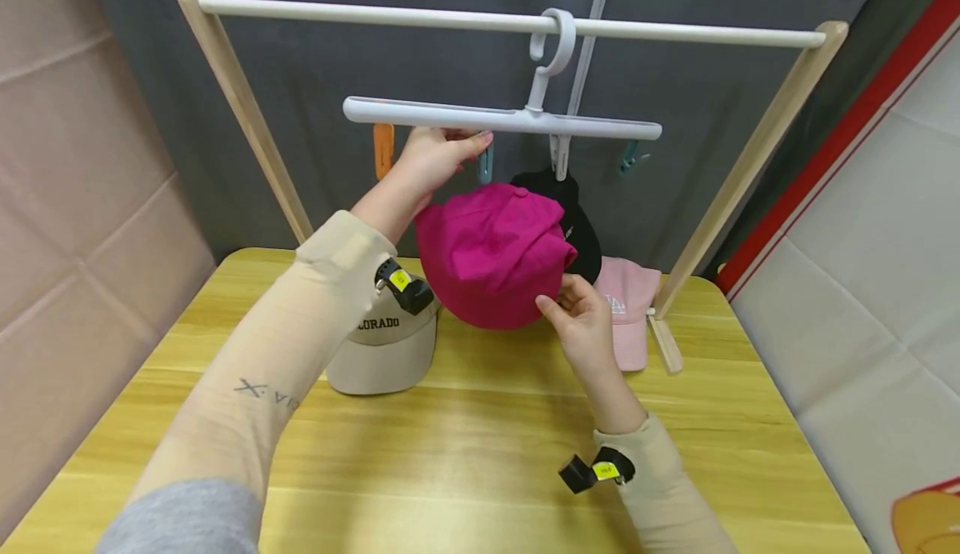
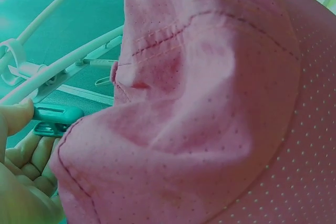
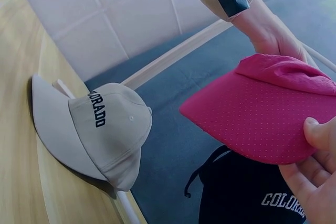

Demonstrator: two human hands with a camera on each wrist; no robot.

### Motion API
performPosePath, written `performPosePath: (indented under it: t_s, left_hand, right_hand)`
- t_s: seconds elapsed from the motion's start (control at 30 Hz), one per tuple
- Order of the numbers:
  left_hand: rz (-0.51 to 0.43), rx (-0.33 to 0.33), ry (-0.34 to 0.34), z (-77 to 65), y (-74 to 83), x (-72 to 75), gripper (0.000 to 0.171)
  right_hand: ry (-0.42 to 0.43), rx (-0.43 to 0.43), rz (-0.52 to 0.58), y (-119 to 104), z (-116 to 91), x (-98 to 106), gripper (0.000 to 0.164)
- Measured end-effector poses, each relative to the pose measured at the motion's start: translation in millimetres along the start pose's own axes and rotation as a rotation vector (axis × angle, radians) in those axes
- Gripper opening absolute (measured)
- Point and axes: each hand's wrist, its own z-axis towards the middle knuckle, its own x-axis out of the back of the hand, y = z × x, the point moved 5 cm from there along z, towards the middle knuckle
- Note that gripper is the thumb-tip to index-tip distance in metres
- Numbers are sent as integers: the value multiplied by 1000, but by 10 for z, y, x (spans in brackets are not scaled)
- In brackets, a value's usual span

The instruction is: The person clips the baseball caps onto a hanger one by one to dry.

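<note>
A magenta cap [image 1: 491,246] is held up below the white hanger [image 1: 442,114], its brim toward me. At the brim's right edge my right hand [image 1: 585,321] pinches it between thumb and fingers. My left hand [image 1: 435,158] is under the hanger and pinches a teal clip [image 2: 58,114], thumb on one side and fingers on the other. The clip's tip meets the cap's back edge in the left wrist view; whether it bites the fabric I cannot tell. Behind the magenta cap, a black cap [image 1: 587,242] hangs from a grey clip [image 1: 561,158].
The hanger hooks over the white bar [image 1: 360,12] of a wooden rack [image 1: 251,112]. It also carries an orange clip [image 1: 383,150] and another teal clip [image 1: 630,157]. A beige cap [image 1: 386,362] and a light pink cap [image 1: 630,312] are on the wooden table [image 1: 420,471].
</note>
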Motion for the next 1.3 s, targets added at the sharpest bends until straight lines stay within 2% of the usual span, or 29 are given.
performPosePath:
  t_s: [0.33,0.6,0.97,1.3]
  left_hand:
    - [-56,26,22,-22,25,-29,24]
    - [-63,55,39,-38,21,-27,23]
    - [-60,52,40,-36,22,-40,21]
    - [-73,34,30,-20,20,-40,21]
  right_hand:
    - [4,31,6,-39,-3,12,19]
    - [16,28,-8,-62,-7,35,16]
    - [20,56,11,-96,-9,-10,16]
    - [29,103,-37,-141,-17,-58,16]
